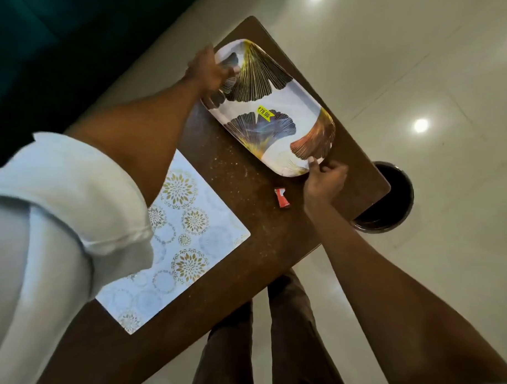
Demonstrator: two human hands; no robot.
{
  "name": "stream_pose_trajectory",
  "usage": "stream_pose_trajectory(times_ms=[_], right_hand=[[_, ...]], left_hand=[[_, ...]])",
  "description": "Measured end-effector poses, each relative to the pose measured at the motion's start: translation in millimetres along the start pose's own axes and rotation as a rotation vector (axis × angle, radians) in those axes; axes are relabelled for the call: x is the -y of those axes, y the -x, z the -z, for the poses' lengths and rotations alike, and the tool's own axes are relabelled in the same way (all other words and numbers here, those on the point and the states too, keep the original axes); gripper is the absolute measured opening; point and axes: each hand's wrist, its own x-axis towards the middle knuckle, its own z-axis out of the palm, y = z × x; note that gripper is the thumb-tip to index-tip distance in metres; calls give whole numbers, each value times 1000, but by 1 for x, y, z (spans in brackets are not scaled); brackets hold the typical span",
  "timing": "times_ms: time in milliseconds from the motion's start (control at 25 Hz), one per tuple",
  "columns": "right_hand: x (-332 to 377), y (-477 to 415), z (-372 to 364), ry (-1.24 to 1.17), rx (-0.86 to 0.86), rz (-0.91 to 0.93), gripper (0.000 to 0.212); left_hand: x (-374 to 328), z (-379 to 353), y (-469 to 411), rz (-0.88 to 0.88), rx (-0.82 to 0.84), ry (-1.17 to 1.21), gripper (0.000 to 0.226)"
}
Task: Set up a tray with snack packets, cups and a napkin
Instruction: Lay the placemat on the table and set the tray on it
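Brown table [247,209], mid-frame: both hands, left [210,69] and right [323,178], pinch opposite ends of the tray [298,104]. Tray sits close to the table's right edge; a careless shove could tip it toward the bin [390,198].

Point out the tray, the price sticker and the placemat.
tray [298,104]: head view, bare pale patch near its middle.
price sticker [265,113]: head view, centre of the yellow label.
placemat [187,237]: head view, its patterned middle.
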Motion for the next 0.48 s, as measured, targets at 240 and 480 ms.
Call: stream_pose_trajectory(times_ms=[240,480], right_hand=[[1,-18,-12,-195,45,-106,46],[-2,-30,-1,-173,37,-102,45]], left_hand=[[-5,-4,-20,-11,-180,-31,32],[13,7,-12,85,-114,103,28]])
